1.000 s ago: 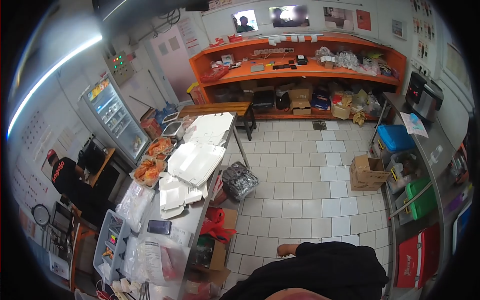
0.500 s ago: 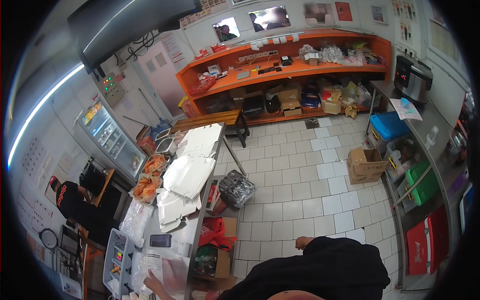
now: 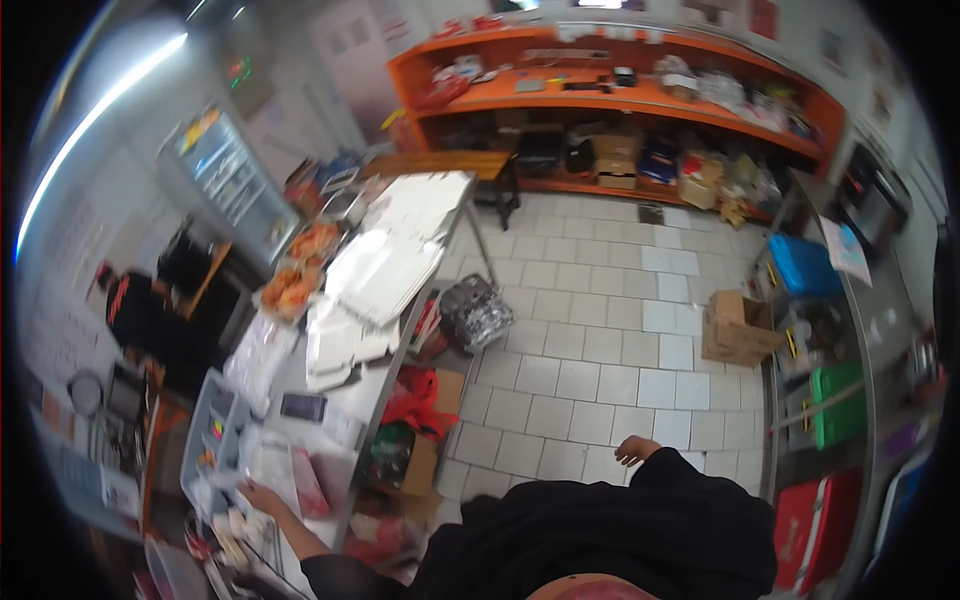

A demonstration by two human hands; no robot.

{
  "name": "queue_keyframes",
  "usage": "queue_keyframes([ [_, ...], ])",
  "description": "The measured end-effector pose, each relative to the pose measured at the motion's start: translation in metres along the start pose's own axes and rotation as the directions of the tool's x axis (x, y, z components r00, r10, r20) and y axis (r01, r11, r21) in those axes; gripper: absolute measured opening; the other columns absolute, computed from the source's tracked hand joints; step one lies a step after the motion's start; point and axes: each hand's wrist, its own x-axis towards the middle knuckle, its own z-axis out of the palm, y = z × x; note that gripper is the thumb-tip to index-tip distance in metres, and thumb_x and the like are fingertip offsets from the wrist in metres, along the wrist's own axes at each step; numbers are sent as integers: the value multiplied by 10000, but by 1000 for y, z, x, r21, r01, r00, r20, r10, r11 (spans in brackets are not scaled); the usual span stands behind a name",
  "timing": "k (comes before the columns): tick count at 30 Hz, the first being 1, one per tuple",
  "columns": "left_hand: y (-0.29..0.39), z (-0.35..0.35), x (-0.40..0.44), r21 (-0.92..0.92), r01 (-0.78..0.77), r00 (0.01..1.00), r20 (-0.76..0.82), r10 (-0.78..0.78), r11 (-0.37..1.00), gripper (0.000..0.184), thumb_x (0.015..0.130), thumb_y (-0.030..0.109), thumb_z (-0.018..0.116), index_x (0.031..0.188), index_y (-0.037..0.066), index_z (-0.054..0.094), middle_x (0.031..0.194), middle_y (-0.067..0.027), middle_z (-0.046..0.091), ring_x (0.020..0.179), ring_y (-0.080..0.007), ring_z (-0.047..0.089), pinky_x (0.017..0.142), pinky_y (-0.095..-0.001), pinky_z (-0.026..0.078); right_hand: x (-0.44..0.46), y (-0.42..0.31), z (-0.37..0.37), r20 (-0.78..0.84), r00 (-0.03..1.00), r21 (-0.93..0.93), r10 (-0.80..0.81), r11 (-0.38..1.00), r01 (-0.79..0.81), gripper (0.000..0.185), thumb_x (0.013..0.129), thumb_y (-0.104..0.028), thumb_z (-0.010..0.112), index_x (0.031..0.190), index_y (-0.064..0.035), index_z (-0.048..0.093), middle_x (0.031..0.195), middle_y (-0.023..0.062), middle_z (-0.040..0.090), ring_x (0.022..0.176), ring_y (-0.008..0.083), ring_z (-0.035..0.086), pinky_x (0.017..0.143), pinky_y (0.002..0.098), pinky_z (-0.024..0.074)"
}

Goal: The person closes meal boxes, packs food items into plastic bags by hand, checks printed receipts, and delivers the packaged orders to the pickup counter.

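One table (image 3: 364, 396) holds one tray (image 3: 238, 432) near one left hand (image 3: 262, 498).

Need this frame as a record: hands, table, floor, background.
left hand: at near end of metal table, beside grey tray; grip unclear, blurred
right hand: in front of the torso, away from the table; nothing visible in it
table: dark phone, flat white cardboard
floor: cardboard box at picture's right
background: orange shelving; person in black at picture's left
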Motion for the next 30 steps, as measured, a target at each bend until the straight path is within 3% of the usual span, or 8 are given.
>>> queue_keyframes([
  [1, -3, -4, -4, -66, -11, 998, -69, 7, 998, 423, 986, 249, 461, 1234, -93, 477, 1232, -285, 536, 1147, -382, 529, 979, -373, 407, -24, -21, -20, -17, 1000, 258, -1, 966, 6, 312, 883, -226, 605, 1064, 24, 648, 1022, 117, 688, 895, 264, 670, 731, 398, 562],
  [5, 109, -79, -38, -203, -11, 990, -139, -17, 979, 419, 969, 316, 519, 906, -98, 530, 866, -203, 582, 767, -305, 518, 758, -400, 428, -7, -101, -103, -169, 986, 235, 2, 971, 38, 266, 859, -145, 626, 1058, 30, 610, 987, 144, 665, 857, 293, 651, 718, 414, 569],
  [10, 270, -117, -69, -767, 70, 968, -103, -230, 638, 303, 947, 248, 584, 950, -54, 569, 955, -99, 602, 874, -144, 558, 800, -298, 476, 54, -272, -167, -288, 891, 279, -350, 859, 428, 276, 925, -247, 531, 1058, -13, 593, 988, 109, 648, 843, 255, 644, 727, 405, 556],
  [12, 316, -108, -78, -811, -3, 960, -165, -225, 585, 272, 942, 228, 593, 961, -42, 574, 973, -87, 602, 896, -141, 569, 810, -299, 483, 67, -346, -168, -221, 885, 209, -410, 867, 453, 281, 928, -248, 532, 1080, -17, 585, 1008, 107, 644, 860, 245, 643, 743, 395, 551],
  [14, 364, -84, -73, -943, 123, 962, 37, -270, 308, 227, 952, 205, 571, 985, -20, 569, 1002, -80, 592, 931, -160, 572, 837, -318, 480, 69, -405, -161, -187, 862, 185, -471, 845, 501, 288, 931, -249, 532, 1102, -21, 576, 1027, 104, 640, 878, 236, 641, 758, 384, 547],
  [19, 496, 36, -62, -978, 202, 973, 196, -126, 42, 191, 955, 174, 551, 1023, -5, 551, 1016, -71, 577, 952, -169, 569, 851, -323, 474, 35, -488, -192, 186, 874, -111, -448, 875, 472, 278, 936, -250, 546, 1117, -44, 587, 1021, 74, 643, 890, 198, 639, 765, 333, 534],
  [23, 607, 147, -74, -939, 340, 938, 335, 86, -59, 198, 957, 168, 539, 1054, -4, 546, 1020, -71, 575, 973, -178, 566, 881, -329, 458, 33, -462, -288, -155, 813, 106, -561, 809, 578, 264, 937, -260, 571, 1099, -53, 600, 996, 57, 652, 881, 174, 633, 745, 316, 524],
  [30, 785, 310, -145, -823, 567, 787, 525, 324, -46, 213, 960, 175, 527, 1045, -21, 516, 1045, -121, 553, 987, -205, 553, 908, -360, 443, -32, -372, -472, -615, 749, 327, -247, 784, 527, 345, 919, -309, 592, 1102, -16, 584, 1006, 104, 658, 907, 216, 640, 767, 348, 530],
])
